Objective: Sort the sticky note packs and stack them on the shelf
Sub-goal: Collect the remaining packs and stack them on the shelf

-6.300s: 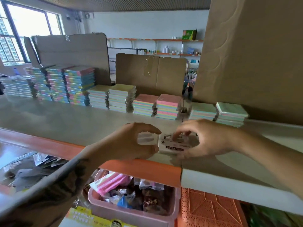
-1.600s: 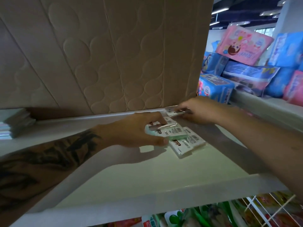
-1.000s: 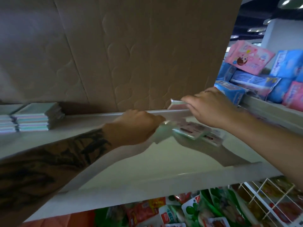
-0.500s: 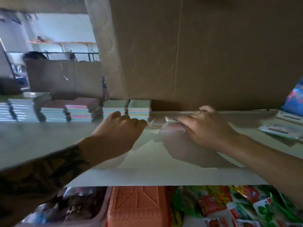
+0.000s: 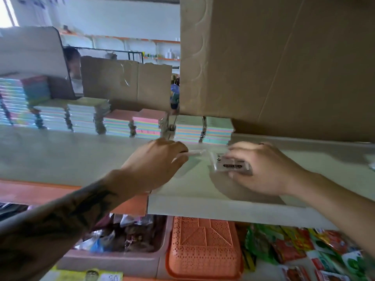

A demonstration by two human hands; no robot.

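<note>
Pale shelf [image 5: 60, 155]: our right hand [image 5: 261, 169] grips a clear-wrapped labelled sticky-note pack [image 5: 231, 165], left hand [image 5: 154, 165] pinches another pale pack [image 5: 194, 153]; stacking next.

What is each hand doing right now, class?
Left hand: pinches a thin pale pack.
Right hand: grips a clear-wrapped sticky note pack on the shelf.

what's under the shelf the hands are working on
Under the shelf sit an orange basket, a pink bin of wrapped items and green and red packets. The shelf hides whatever lies further back.
</note>
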